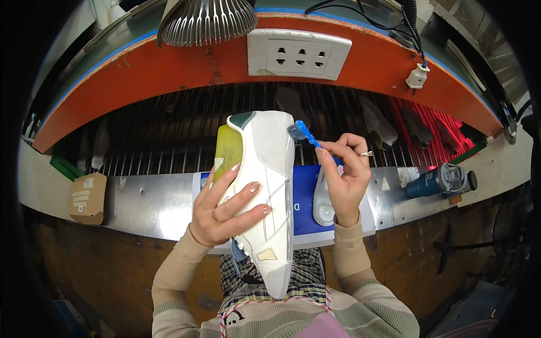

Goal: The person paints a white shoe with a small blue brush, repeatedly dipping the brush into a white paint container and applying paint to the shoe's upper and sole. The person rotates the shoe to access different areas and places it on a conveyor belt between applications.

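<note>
A white and grey sneaker upper on a yellow-green shoe last stands upright before me, toe down and heel up. My left hand grips it from the left, fingers laid across its side. Pinched in my right hand is a blue brush like a toothbrush. Its dark bristles are at the upper's right edge near the heel; whether they touch is too fine to tell. Below my right hand, a white container rests on a blue sheet, partly hidden by the hand.
Beyond the metal ledge runs a dark slatted roller bed carrying several shoe pieces, lit red at right. A cardboard box stands left, a blue flask lies right. A lamp hangs above; a socket panel sits behind.
</note>
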Demonstrator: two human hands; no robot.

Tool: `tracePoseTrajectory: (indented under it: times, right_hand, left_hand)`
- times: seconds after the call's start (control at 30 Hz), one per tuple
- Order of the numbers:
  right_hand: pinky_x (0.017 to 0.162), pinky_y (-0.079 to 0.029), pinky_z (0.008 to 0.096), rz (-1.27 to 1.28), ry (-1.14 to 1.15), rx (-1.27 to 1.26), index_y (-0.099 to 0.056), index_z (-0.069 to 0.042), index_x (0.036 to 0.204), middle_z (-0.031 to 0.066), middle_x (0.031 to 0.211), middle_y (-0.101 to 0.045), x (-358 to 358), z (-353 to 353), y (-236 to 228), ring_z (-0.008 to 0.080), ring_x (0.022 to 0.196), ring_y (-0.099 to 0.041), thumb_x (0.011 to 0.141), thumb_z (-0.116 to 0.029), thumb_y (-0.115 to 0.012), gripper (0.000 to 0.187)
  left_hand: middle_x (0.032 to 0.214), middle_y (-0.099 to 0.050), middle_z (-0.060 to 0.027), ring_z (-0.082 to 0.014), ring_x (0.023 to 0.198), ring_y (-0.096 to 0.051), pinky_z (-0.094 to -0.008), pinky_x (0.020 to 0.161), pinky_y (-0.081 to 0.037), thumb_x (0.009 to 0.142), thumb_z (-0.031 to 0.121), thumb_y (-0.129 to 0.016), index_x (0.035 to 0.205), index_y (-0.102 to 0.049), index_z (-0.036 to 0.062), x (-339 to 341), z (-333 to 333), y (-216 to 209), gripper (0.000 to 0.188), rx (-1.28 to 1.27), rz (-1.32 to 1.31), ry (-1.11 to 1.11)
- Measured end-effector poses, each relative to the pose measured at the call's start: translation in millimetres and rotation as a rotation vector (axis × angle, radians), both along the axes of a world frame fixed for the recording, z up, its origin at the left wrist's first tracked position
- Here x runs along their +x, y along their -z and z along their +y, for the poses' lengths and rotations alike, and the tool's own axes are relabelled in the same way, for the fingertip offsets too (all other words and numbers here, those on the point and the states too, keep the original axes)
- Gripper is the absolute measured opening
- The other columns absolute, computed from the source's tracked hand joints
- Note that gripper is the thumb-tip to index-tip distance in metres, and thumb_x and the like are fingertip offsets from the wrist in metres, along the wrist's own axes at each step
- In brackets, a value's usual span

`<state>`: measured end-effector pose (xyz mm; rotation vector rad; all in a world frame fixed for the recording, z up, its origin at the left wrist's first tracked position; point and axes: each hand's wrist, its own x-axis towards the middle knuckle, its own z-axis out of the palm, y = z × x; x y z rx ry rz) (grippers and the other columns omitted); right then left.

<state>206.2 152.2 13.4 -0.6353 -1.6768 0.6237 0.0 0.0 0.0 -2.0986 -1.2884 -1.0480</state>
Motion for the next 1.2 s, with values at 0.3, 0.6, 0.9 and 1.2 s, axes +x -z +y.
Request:
tracePoseTrajectory:
  times: [0.3,0.6,0.9,1.2]
  right_hand:
    - [0.064,-0.043,0.0222,-0.058,-0.053,0.109,-0.075,0.000,0.093,0.0057,0.098,-0.051,8.2,2.7,-17.9,0.0086,0.071,-0.054,0.075,0.004,-0.080,0.019]
    - [0.058,-0.040,0.0209,-0.027,-0.016,0.159,-0.075,0.000,0.093,0.0049,0.096,-0.051,1.1,11.9,-22.6,0.0078,0.070,-0.052,0.078,0.002,-0.079,0.016]
    - [0.059,-0.041,0.0202,-0.045,-0.089,0.242,-0.076,-0.001,0.092,0.0049,0.098,-0.050,1.4,19.5,-24.0,0.0075,0.069,-0.053,0.074,0.002,-0.081,0.019]
    - [0.062,-0.044,0.0211,-0.097,-0.208,0.222,-0.076,0.000,0.092,0.0060,0.099,-0.050,10.6,18.4,-26.0,0.0082,0.069,-0.055,0.072,0.005,-0.081,0.021]
  left_hand:
    - [0.130,-0.058,0.0054,-0.0305,0.130,-0.052,-0.0542,0.103,-0.054,0.073,0.022,-0.083,0.112,-0.067,0.0307,1.8,-0.6,0.2,0.043,0.013,-0.049,-0.010]
    - [0.130,-0.058,0.0050,-0.0303,0.130,-0.052,-0.0543,0.103,-0.054,0.075,0.023,-0.083,0.112,-0.067,0.0316,-0.2,-0.7,-4.2,0.042,0.016,-0.007,0.004]
    - [0.130,-0.057,0.0047,-0.0296,0.129,-0.052,-0.0521,0.103,-0.055,0.074,0.025,-0.084,0.112,-0.066,0.0325,-2.0,-2.5,-5.2,0.043,0.041,-0.018,-0.020]
    - [0.130,-0.057,0.0038,-0.0306,0.128,-0.053,-0.0501,0.101,-0.056,0.074,0.024,-0.084,0.113,-0.066,0.0322,-5.0,-6.1,-6.6,0.044,0.037,-0.012,-0.017]
